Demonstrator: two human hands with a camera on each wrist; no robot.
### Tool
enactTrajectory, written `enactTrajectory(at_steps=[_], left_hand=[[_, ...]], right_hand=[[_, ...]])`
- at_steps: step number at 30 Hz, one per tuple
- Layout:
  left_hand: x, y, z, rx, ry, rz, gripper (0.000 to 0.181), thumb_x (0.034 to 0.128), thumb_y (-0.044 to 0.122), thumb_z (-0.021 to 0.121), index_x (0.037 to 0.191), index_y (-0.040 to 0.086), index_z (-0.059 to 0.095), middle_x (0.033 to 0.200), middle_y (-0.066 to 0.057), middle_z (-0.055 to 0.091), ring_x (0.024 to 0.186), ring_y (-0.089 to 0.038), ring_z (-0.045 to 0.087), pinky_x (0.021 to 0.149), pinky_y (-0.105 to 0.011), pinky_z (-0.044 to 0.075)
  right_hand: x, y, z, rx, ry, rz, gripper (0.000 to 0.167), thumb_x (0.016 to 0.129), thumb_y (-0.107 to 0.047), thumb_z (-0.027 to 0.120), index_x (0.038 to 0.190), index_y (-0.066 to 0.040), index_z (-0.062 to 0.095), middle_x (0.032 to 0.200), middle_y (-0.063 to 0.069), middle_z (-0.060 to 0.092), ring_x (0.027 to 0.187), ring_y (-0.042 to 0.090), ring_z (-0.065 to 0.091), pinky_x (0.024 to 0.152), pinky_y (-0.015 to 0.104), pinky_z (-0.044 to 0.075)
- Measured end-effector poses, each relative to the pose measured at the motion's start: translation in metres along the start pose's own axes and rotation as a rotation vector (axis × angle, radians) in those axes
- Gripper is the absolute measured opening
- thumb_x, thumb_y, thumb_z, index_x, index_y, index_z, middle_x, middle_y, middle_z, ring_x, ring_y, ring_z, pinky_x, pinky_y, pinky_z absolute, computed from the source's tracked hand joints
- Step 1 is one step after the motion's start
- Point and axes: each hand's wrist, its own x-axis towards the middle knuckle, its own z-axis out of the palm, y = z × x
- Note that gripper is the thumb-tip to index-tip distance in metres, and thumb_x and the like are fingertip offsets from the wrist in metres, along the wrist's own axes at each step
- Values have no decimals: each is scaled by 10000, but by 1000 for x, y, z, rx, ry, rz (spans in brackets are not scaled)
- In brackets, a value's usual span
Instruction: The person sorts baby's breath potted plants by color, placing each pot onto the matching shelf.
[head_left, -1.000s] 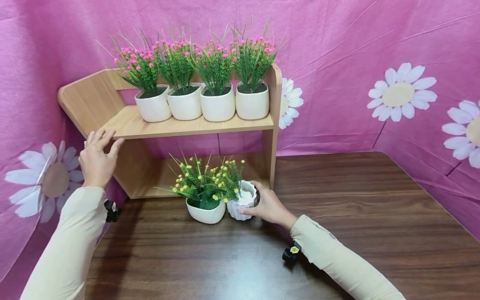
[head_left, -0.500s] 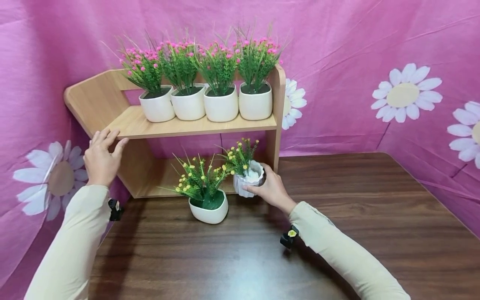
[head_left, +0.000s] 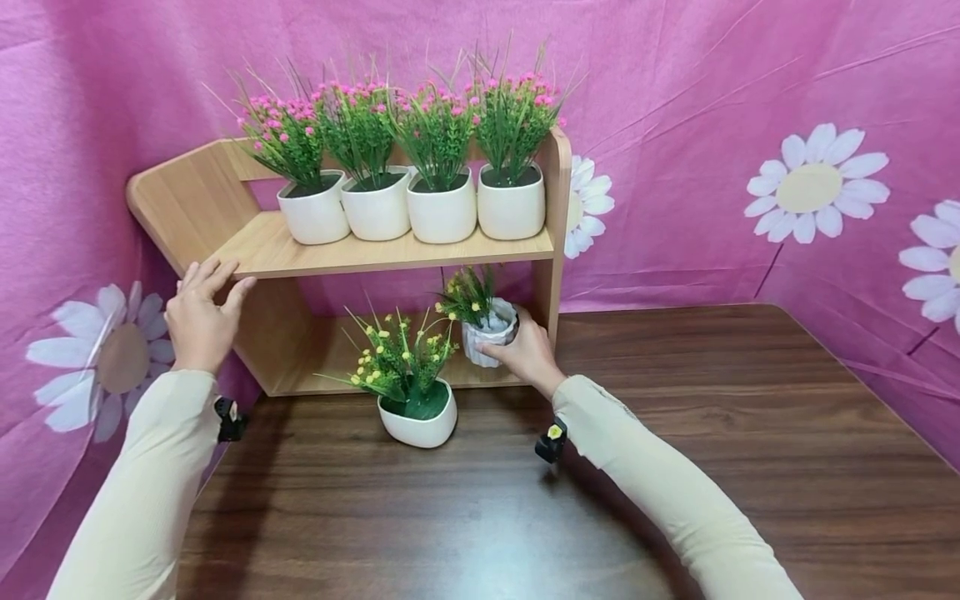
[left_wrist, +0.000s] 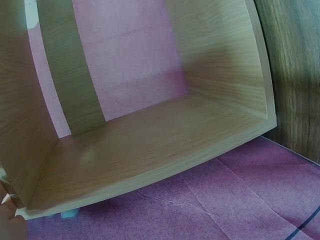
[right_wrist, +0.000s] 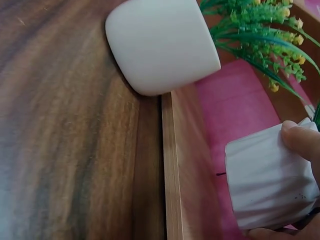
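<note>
My right hand [head_left: 527,350] grips a ribbed white flowerpot [head_left: 487,340] with yellow flowers, at the right end of the shelf's lower compartment. In the right wrist view this ribbed pot [right_wrist: 270,175] hangs above the lower board, thumb on its side. My left hand [head_left: 202,312] rests on the left front edge of the wooden shelf [head_left: 390,260], fingers lying on the upper board. A smooth white pot [head_left: 420,423] with yellow flowers stands on the table just before the shelf, left of the held one.
Several white pots with pink flowers [head_left: 442,210] line the upper board. The brown table [head_left: 712,400] reaches right and forward of the shelf. A pink cloth [head_left: 675,167] with large daisies hangs behind.
My right hand has lifted the ribbed flowerpot off the table and carried it back into the lower compartment. My left hand has stayed on the shelf's edge.
</note>
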Motion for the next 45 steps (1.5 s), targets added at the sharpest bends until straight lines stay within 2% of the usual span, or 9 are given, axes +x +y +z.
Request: enactTrajectory(at_steps=[5,11,18,23,30,35,41,45], left_hand=[[1,1,0,2,-8,3,375,885,217,696,1216,46,657,1331,-180,561,1347,-375,387,1133,-518,243],[2,2,-1,0,-5,4,370,886,214,695,1213,44,659,1326,-180,564,1345,-374,389,1131,-519,246],[1,2,-2,-4,8,7,360,881,198,700,1200,34,664,1311,-186,574,1336,-382,399,1126,-524,254],[0,0,-1,-6,14,7,359,879,198,702,1198,39,666,1311,-185,574,1335,-378,403,1128,-518,254],[0,1,0,-9,26,21,353,875,190,706,1189,32,670,1296,-189,584,1325,-389,411,1117,-531,268],[0,1,1,-12,30,22,353,872,184,709,1188,32,671,1294,-187,586,1326,-386,410,1117,-530,269],[0,0,0,-11,23,19,359,876,195,705,1195,34,667,1298,-183,585,1334,-381,401,1121,-524,263],[-1,-1,1,-8,19,14,359,877,194,704,1197,35,666,1303,-174,584,1336,-378,400,1119,-523,268]], right_hand=[[8,-1,4,26,-13,56,844,682,-402,850,1352,-46,479,1205,170,628,1109,343,588,941,435,475],[16,2,12,20,10,56,815,686,-364,854,1329,-19,490,1161,185,649,1073,352,611,921,438,491],[21,8,25,28,33,71,860,690,-335,851,1373,-16,437,1156,199,646,1061,382,611,907,475,492],[23,9,32,30,37,101,856,694,-330,851,1373,-10,440,1171,204,642,1090,384,600,923,471,486],[25,5,41,13,19,151,744,716,-363,830,1298,-18,521,1124,171,662,1057,364,615,894,467,500],[23,9,48,-6,28,165,780,719,-371,826,1330,-24,486,1131,181,661,1064,383,613,906,482,491],[20,13,54,-16,48,172,725,759,-428,784,1275,6,518,1099,209,666,1041,410,618,879,498,500],[19,15,57,1,54,172,724,774,-423,773,1307,-14,504,1133,204,656,1055,407,613,885,499,498]])
